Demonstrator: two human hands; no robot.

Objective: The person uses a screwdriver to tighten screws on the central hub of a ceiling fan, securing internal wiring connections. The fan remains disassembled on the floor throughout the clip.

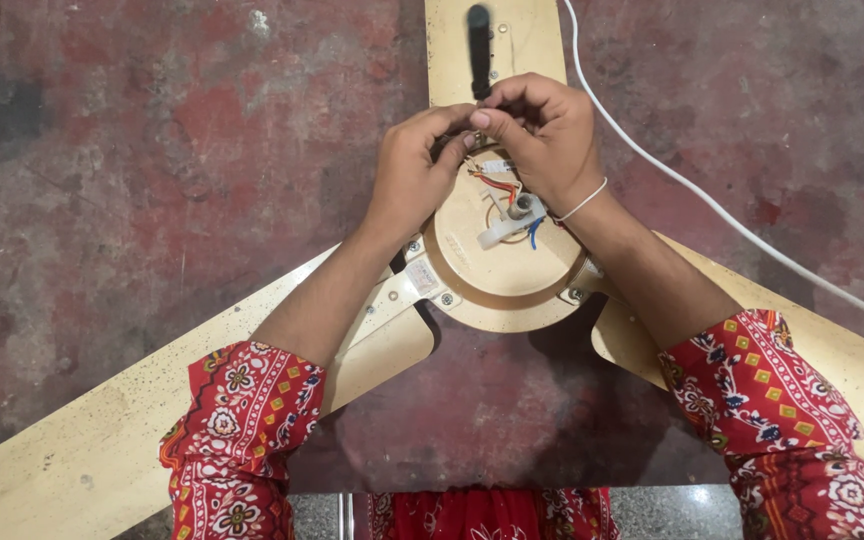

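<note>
hands at the hub of a ceiling fan

on the red-stained floor lies a cream ceiling fan, three blades spread out. over its round hub, the left hand and right hand meet, fingers pinched together on the wires at the hub's far edge. a black-handled tool rests on the far blade, touching the right hand. a white cable trails to the right.
</note>
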